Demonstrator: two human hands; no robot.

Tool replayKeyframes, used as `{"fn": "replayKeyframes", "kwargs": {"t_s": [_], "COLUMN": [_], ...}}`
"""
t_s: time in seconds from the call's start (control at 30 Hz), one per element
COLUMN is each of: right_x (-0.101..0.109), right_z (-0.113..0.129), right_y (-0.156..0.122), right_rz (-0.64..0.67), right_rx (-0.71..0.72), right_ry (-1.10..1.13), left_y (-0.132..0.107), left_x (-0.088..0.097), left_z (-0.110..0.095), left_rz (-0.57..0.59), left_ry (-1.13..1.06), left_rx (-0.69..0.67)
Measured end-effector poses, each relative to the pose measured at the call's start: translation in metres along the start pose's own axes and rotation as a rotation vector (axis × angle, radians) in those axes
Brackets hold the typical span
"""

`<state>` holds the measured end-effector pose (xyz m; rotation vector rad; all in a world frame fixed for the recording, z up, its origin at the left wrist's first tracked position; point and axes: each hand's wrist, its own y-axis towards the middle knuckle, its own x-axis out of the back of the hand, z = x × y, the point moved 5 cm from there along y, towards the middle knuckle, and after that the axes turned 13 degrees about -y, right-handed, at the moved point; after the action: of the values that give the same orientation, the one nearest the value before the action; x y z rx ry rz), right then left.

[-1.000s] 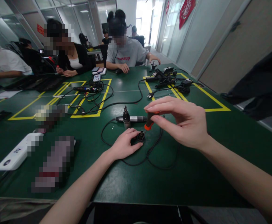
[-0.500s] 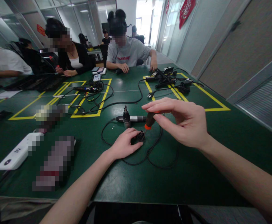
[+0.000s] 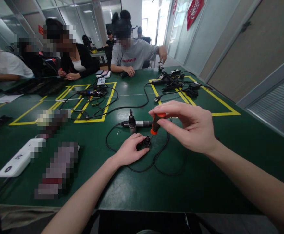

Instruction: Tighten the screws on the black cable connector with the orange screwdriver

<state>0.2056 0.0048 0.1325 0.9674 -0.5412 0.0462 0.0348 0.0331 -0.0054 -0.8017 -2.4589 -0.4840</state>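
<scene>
My right hand (image 3: 188, 125) is closed around the handle of a short screwdriver (image 3: 155, 126), dark with orange-red ends. Its thin shaft slants down to a small black cylindrical part (image 3: 147, 141) with a ring-like top. That part stands on the table, pinched between the thumb and fingers of my left hand (image 3: 132, 150). Just behind my left hand a dark, pointed tool head (image 3: 131, 122) stands upright. Behind it lies a silver and black pen-shaped tool (image 3: 142, 123), with a black cable (image 3: 142, 170) looping around my hands.
A white power strip (image 3: 20, 159) and a blurred flat object (image 3: 59, 169) lie at the left. Tangled cables (image 3: 98, 92) and black gear (image 3: 173, 81) lie within yellow tape outlines. Across the green table (image 3: 132, 191) sits a person in a grey shirt (image 3: 134, 53), with others further left.
My right fingers have shifted on the screwdriver, exposing more of its orange top; my left hand stays put. The person opposite has raised a hand holding a small object.
</scene>
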Motion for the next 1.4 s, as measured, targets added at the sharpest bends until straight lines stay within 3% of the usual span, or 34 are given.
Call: {"fn": "replayKeyframes", "kwargs": {"t_s": [0.33,0.6,1.0,1.4], "right_x": [0.0019,0.0,0.0024,0.0026], "right_z": [0.0026,-0.0029,0.0022,0.0016], "right_y": [0.0009,-0.0024,0.0018,0.0018], "right_rz": [-0.03,-0.005,-0.041,-0.035], "right_rx": [0.027,-0.06,0.04,0.026], "right_ry": [0.001,0.027,-0.019,-0.032], "left_y": [-0.0011,-0.0001,-0.0008,-0.0006], "left_x": [0.0007,0.0001,0.0002,-0.0002], "left_z": [-0.0004,0.0001,-0.0005,0.0003], "left_rz": [-0.02,-0.01,-0.018,-0.01], "left_ry": [0.005,0.0,0.015,0.006], "left_rx": [-0.01,-0.008,-0.006,0.001]}}
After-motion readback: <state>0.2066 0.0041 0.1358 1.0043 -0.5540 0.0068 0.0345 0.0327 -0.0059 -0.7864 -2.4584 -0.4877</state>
